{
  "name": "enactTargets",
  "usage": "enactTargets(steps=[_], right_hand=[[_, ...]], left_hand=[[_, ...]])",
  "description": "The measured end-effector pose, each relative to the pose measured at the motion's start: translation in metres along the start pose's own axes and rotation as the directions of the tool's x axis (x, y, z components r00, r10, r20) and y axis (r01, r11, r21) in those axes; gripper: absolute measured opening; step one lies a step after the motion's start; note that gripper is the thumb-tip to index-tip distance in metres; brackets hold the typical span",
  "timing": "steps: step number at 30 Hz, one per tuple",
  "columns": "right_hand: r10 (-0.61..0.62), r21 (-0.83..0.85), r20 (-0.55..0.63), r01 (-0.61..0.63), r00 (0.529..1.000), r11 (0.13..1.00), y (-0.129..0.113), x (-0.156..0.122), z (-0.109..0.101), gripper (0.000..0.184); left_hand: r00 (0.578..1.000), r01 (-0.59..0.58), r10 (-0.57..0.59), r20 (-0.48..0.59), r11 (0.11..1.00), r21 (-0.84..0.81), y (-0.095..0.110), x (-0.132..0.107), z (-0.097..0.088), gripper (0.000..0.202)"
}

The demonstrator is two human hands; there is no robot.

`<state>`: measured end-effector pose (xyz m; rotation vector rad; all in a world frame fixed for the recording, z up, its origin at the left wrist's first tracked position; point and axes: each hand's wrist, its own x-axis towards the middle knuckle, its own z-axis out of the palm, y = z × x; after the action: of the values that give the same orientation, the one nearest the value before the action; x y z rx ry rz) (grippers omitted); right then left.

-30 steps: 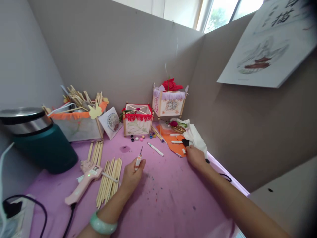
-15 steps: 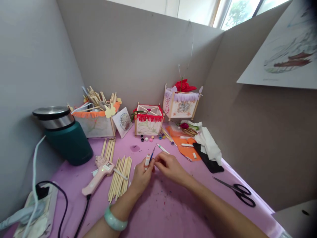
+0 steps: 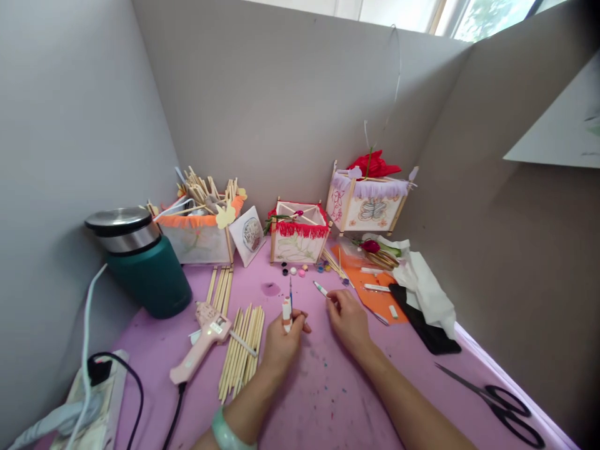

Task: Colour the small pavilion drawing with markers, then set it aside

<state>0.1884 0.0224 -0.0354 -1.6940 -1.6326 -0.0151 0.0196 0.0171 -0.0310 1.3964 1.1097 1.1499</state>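
My left hand point(image 3: 282, 337) is closed around a short white tube with an orange-brown mark point(image 3: 287, 314) and a thin blue paintbrush point(image 3: 291, 294), both pointing up and away from me. Its fingertips curl to the right over the purple tabletop point(image 3: 323, 400). Just to the right, my right hand point(image 3: 349, 319) has its fingers bent down onto the near end of a white marker with a green tip point(image 3: 320, 288), which lies on the table. Those fingers cover the marker's rear part. Small paint pots point(image 3: 294, 270) sit beyond both hands.
Wooden sticks point(image 3: 241, 350), a pink glue gun point(image 3: 209, 340) and a teal tumbler point(image 3: 147, 275) stand or lie at left. Decorated boxes point(image 3: 300, 244) line the back. On the right are an orange sheet point(image 3: 365, 281), a black cloth point(image 3: 422, 325) and scissors point(image 3: 497, 400).
My right hand has moved away from the left hand to the marker on the table. My left hand still holds the tube and paintbrush. The view has turned slightly right.
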Motion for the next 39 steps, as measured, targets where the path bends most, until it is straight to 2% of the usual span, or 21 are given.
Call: enactTargets(steps=[3, 5, 10, 12, 13, 15, 17, 18, 19, 21, 24, 26, 34, 39], right_hand=[[0.0, -0.249, 0.031, 0.008, 1.0, 0.968, 0.014, 0.005, 0.001, 0.018], [0.019, -0.333, 0.087, 0.011, 0.996, 0.943, 0.017, 0.007, 0.001, 0.019], [0.049, -0.336, 0.171, 0.011, 0.984, 0.942, 0.017, 0.008, 0.001, 0.021], [0.047, -0.338, 0.183, 0.018, 0.982, 0.941, 0.017, 0.008, 0.0, 0.022], [0.044, -0.338, 0.187, 0.022, 0.981, 0.941, 0.017, 0.008, 0.0, 0.022], [0.036, -0.335, 0.192, 0.031, 0.981, 0.942, 0.019, 0.008, 0.0, 0.022], [0.036, -0.325, 0.196, 0.03, 0.98, 0.945, 0.02, 0.008, 0.0, 0.022], [0.039, -0.318, 0.197, 0.027, 0.98, 0.948, 0.021, 0.008, 0.001, 0.022], [0.04, -0.312, 0.199, 0.025, 0.979, 0.95, 0.022, 0.008, 0.001, 0.022], [0.036, -0.306, 0.198, 0.027, 0.98, 0.952, 0.023, 0.008, 0.002, 0.022], [-0.003, -0.323, 0.193, 0.066, 0.981, 0.944, 0.025, 0.007, 0.002, 0.023], [-0.035, -0.332, 0.197, 0.101, 0.98, 0.938, 0.026, 0.006, 0.002, 0.024], [-0.07, -0.342, 0.192, 0.133, 0.979, 0.93, 0.03, 0.004, 0.005, 0.025], [-0.098, -0.343, 0.189, 0.16, 0.977, 0.926, 0.03, 0.003, 0.005, 0.024]], left_hand=[[0.998, -0.057, 0.055, 0.043, 0.997, 0.046, 0.003, -0.005, -0.001, 0.026], [0.991, -0.12, 0.115, 0.066, 0.989, 0.085, 0.007, -0.008, -0.002, 0.023], [0.961, -0.273, 0.256, 0.104, 0.94, 0.206, 0.029, -0.016, -0.003, 0.019], [0.95, -0.311, 0.289, 0.115, 0.894, 0.323, 0.043, -0.02, -0.009, 0.023], [0.944, -0.328, 0.306, 0.123, 0.832, 0.447, 0.05, -0.022, -0.014, 0.026], [0.951, -0.272, 0.299, 0.078, 0.69, 0.671, 0.063, -0.026, -0.028, 0.028], [0.967, -0.13, 0.254, -0.016, 0.547, 0.827, 0.071, -0.03, -0.048, 0.024], [0.976, -0.038, 0.207, -0.062, 0.446, 0.894, 0.073, -0.032, -0.059, 0.023], [0.981, 0.065, 0.153, -0.121, 0.329, 0.942, 0.074, -0.035, -0.071, 0.022], [0.965, 0.197, 0.12, -0.233, 0.251, 0.948, 0.072, -0.043, -0.093, 0.025], [0.932, 0.334, 0.085, -0.352, 0.173, 0.927, 0.064, -0.056, -0.119, 0.03], [0.916, 0.388, 0.06, -0.398, 0.13, 0.912, 0.058, -0.063, -0.127, 0.033], [0.9, 0.431, 0.04, -0.433, 0.054, 0.901, 0.047, -0.079, -0.12, 0.04], [0.884, 0.466, 0.039, -0.466, 0.014, 0.885, 0.053, -0.099, -0.134, 0.037]])
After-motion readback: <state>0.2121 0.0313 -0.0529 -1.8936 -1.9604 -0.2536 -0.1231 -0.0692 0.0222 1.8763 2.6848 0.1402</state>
